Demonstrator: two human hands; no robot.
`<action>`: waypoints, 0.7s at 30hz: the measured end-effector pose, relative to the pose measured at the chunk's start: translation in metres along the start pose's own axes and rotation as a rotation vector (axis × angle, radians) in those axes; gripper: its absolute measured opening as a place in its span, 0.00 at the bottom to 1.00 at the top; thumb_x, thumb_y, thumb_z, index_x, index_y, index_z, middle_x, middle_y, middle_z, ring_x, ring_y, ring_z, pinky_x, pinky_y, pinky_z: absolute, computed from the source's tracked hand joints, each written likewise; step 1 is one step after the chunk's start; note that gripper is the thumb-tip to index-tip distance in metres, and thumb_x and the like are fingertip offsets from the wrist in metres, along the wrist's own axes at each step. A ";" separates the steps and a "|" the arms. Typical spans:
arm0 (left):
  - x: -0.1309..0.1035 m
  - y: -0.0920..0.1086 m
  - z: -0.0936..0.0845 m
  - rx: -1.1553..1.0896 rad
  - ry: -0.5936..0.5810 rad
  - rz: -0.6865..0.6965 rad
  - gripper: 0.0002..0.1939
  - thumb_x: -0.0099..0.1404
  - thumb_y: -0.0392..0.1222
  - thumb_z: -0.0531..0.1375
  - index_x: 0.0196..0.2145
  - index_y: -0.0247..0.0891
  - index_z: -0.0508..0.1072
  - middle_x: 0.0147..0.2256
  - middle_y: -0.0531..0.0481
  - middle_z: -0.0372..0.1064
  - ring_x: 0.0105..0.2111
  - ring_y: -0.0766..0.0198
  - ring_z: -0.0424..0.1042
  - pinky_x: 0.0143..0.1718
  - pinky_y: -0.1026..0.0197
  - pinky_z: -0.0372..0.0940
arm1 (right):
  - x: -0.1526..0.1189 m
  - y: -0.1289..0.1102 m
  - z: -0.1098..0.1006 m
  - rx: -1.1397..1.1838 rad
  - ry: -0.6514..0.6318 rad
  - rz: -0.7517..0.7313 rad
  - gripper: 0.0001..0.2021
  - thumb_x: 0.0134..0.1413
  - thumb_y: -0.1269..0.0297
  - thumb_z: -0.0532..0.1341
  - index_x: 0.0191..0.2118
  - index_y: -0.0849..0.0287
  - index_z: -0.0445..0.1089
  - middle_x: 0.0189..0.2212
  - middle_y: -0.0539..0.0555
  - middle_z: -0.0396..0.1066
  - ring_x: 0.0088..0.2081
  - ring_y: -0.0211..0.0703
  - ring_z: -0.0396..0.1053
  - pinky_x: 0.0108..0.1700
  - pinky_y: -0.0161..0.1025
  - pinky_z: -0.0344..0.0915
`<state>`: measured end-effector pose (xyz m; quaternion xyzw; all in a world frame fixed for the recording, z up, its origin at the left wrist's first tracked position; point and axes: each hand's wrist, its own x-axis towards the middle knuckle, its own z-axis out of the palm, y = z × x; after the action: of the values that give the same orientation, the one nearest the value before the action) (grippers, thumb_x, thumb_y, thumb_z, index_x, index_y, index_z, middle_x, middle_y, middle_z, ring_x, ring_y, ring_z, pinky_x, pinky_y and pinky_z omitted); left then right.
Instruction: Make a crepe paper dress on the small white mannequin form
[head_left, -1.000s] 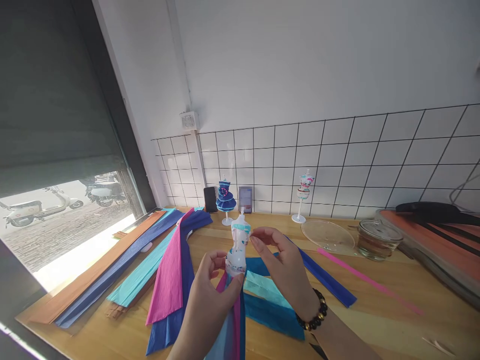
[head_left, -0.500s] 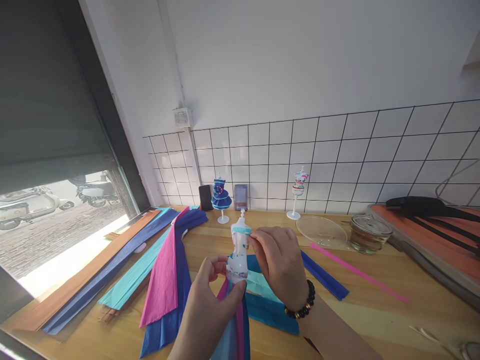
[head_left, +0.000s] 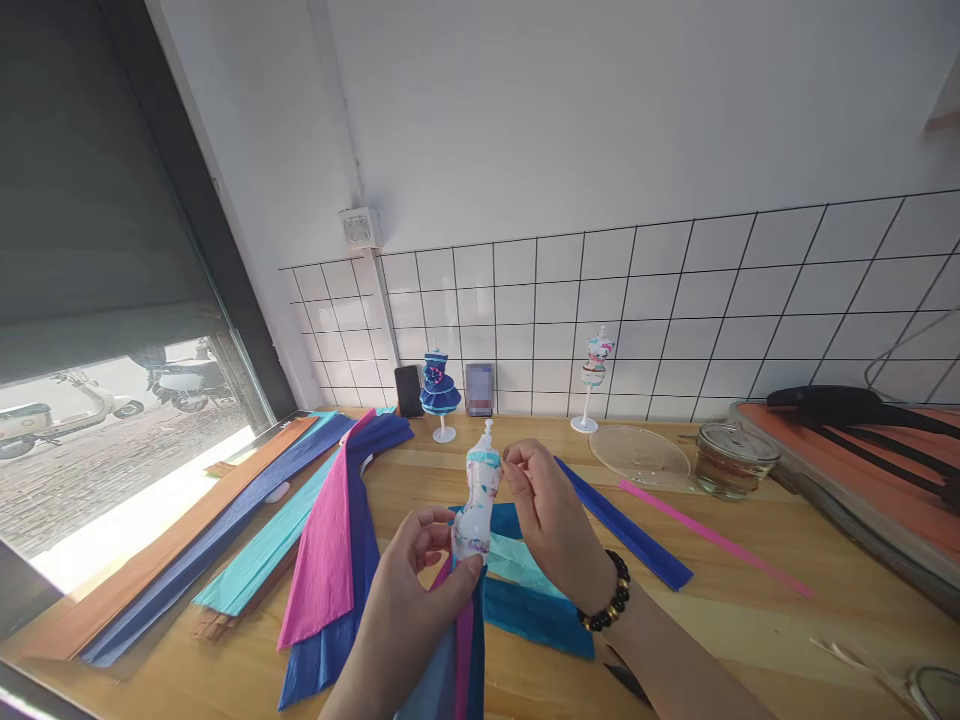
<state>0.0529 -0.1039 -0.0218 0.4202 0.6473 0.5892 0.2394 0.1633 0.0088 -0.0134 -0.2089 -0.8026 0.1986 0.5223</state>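
Note:
My left hand point(head_left: 427, 590) grips a small white dress form point(head_left: 476, 500) by its lower part, thumb in front and fingers behind. The form is speckled with coloured bits, has a turquoise band point(head_left: 484, 458) round its top and leans a little to the right. Blue and pink crepe paper strips point(head_left: 459, 660) hang below it, under the left hand. My right hand point(head_left: 551, 510), with a dark beaded bracelet at the wrist, is closed in a pinch at the right end of the band. Whatever sits between those fingertips is too small to make out.
Crepe paper strips in orange, blue, turquoise and pink point(head_left: 326, 570) lie on the left. Behind stand a blue-dressed mini form point(head_left: 439, 395) and another form point(head_left: 596, 370). On the right are a clear disc point(head_left: 637, 455), a glass jar point(head_left: 735, 460) and scissors point(head_left: 626, 675).
My right hand has shifted slightly with its fingers more curled, showing more of the form's right side and the dark blue strip behind. The form tilts slightly more to the right.

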 end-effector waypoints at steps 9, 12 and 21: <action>0.003 0.002 -0.010 -0.536 -0.206 -0.182 0.17 0.52 0.47 0.64 0.38 0.38 0.69 0.33 0.46 0.75 0.37 0.55 0.73 0.41 0.56 0.63 | 0.006 -0.004 -0.009 0.373 -0.041 0.303 0.11 0.57 0.55 0.56 0.31 0.57 0.67 0.29 0.53 0.72 0.34 0.43 0.70 0.38 0.39 0.67; 0.005 -0.004 -0.017 -0.631 -0.253 -0.153 0.20 0.52 0.51 0.62 0.39 0.36 0.72 0.33 0.44 0.75 0.36 0.52 0.73 0.41 0.53 0.65 | 0.009 -0.006 -0.011 0.427 -0.039 0.382 0.13 0.51 0.53 0.61 0.27 0.58 0.68 0.27 0.55 0.73 0.32 0.45 0.71 0.35 0.40 0.68; 0.004 -0.025 -0.027 -0.746 -0.240 -0.144 0.23 0.53 0.57 0.58 0.40 0.38 0.74 0.35 0.42 0.73 0.38 0.48 0.70 0.42 0.45 0.64 | 0.007 -0.013 -0.009 0.606 -0.197 0.489 0.13 0.47 0.54 0.64 0.24 0.58 0.68 0.23 0.52 0.73 0.28 0.42 0.71 0.32 0.38 0.67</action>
<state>0.0228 -0.1141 -0.0401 0.3239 0.3842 0.7121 0.4903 0.1672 0.0032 0.0022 -0.2104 -0.6806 0.5638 0.4178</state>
